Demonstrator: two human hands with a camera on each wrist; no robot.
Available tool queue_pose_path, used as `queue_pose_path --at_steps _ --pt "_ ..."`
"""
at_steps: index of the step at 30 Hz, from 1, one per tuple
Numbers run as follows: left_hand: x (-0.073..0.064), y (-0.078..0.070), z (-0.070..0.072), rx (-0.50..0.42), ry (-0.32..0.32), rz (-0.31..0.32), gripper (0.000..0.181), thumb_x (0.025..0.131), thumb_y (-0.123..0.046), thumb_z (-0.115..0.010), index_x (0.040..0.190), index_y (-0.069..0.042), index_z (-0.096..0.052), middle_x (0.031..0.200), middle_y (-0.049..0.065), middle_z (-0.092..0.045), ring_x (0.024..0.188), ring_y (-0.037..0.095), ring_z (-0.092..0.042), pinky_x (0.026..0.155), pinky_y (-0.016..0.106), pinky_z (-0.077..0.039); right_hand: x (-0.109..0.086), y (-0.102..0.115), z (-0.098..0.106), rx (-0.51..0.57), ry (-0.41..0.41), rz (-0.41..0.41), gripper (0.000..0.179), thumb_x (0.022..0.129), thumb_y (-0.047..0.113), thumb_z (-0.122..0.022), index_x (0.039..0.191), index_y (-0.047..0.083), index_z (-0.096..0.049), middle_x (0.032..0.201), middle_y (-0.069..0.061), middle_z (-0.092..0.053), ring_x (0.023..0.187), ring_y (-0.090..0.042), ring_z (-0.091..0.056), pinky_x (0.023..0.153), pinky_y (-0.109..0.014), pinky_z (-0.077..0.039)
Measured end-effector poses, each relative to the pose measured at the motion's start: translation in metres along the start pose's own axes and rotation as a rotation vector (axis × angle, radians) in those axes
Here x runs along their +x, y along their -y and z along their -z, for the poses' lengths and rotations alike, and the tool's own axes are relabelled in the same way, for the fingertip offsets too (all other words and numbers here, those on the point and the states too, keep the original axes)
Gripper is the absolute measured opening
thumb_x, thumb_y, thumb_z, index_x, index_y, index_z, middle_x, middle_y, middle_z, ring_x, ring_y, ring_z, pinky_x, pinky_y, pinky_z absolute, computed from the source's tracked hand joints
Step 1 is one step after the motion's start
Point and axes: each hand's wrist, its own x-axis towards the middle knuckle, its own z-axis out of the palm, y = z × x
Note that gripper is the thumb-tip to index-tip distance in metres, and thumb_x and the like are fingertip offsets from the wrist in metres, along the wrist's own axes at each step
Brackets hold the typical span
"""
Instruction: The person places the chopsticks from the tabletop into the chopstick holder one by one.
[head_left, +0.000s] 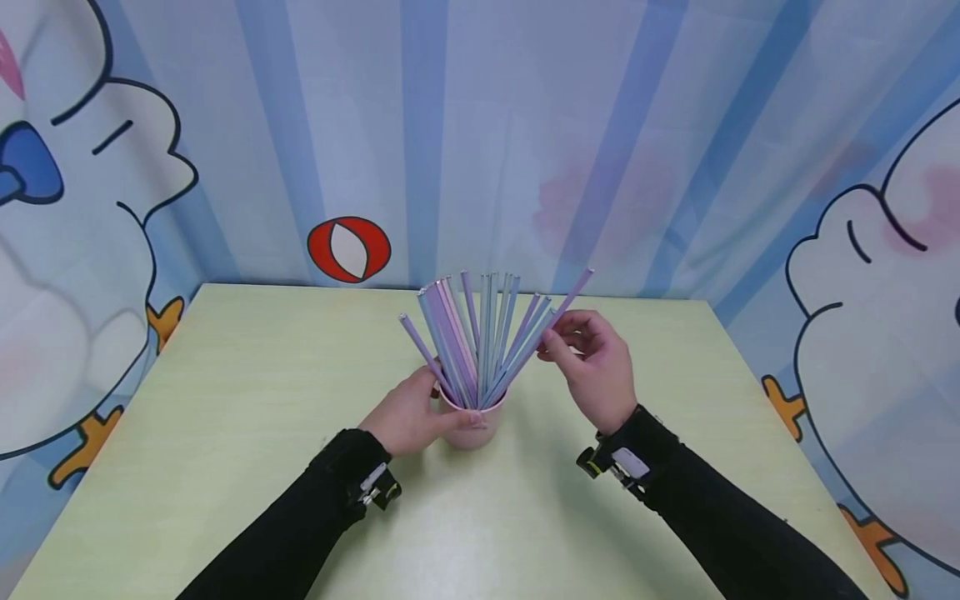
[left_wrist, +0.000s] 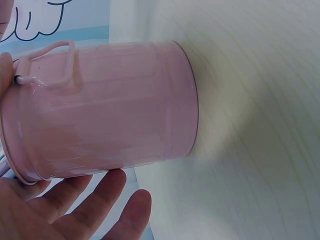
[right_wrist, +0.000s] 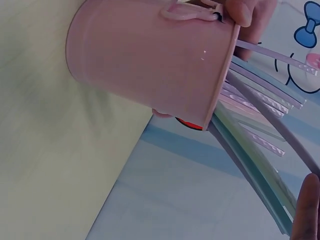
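Note:
A small pink metal bucket [head_left: 471,435] with wire side handles stands upright on the table, full of purple, pink, blue and green drinking straws [head_left: 459,337]. My left hand [head_left: 416,414] holds it by the rim; the thumb lies across the front and the fingers [left_wrist: 107,192] reach along the side. At the bucket's right, my right hand [head_left: 596,367] pinches a long purple straw [head_left: 575,292] that leans outward, its lower end among the others. A fingertip [right_wrist: 307,202] touches that straw in the right wrist view.
The pale wooden table [head_left: 247,417] reaches back to a blue striped curtain [head_left: 480,142] printed with cartoon figures and a red-and-white ball. Dark wrist straps with small cameras [head_left: 378,487] sit on both sleeves.

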Motion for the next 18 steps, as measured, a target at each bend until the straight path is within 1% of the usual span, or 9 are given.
queue_pose_path --at_steps 8,13,15,18 --pt "0.0 0.0 0.001 -0.004 0.004 -0.013 0.091 0.071 -0.06 -0.075 0.148 -0.03 -0.038 0.136 -0.006 -0.053 0.115 0.02 -0.054 0.095 0.048 -0.049 -0.008 -0.009 -0.004 -0.027 0.033 -0.052 0.026 0.092 0.011 -0.068 0.108 -0.006 -0.058 0.101 -0.02 -0.065 0.083 -0.022 -0.07 0.074 -0.024 -0.059" --pt "0.0 0.001 0.002 -0.018 0.011 -0.026 0.089 0.072 -0.06 -0.076 0.148 -0.031 -0.038 0.137 -0.007 -0.052 0.116 0.019 -0.053 0.099 0.049 -0.046 -0.011 -0.013 -0.007 -0.04 0.044 -0.076 0.027 0.091 0.013 -0.069 0.107 -0.005 -0.058 0.101 -0.019 -0.066 0.084 -0.026 -0.07 0.073 -0.024 -0.059" --pt "0.0 0.001 0.002 -0.025 0.013 -0.026 0.089 0.072 -0.059 -0.076 0.148 -0.031 -0.039 0.137 -0.008 -0.052 0.117 0.019 -0.053 0.1 0.05 -0.045 -0.012 -0.015 -0.007 -0.039 0.048 -0.08 0.027 0.091 0.013 -0.069 0.107 -0.005 -0.057 0.101 -0.019 -0.065 0.085 -0.03 -0.07 0.073 -0.024 -0.059" --pt "0.0 0.001 0.002 -0.026 0.014 -0.026 0.088 0.072 -0.059 -0.076 0.147 -0.03 -0.04 0.137 -0.007 -0.053 0.118 0.019 -0.053 0.101 0.05 -0.044 -0.013 -0.017 -0.006 -0.049 0.052 -0.087 0.028 0.091 0.014 -0.07 0.107 -0.005 -0.058 0.101 -0.018 -0.065 0.085 -0.03 -0.07 0.073 -0.024 -0.059"
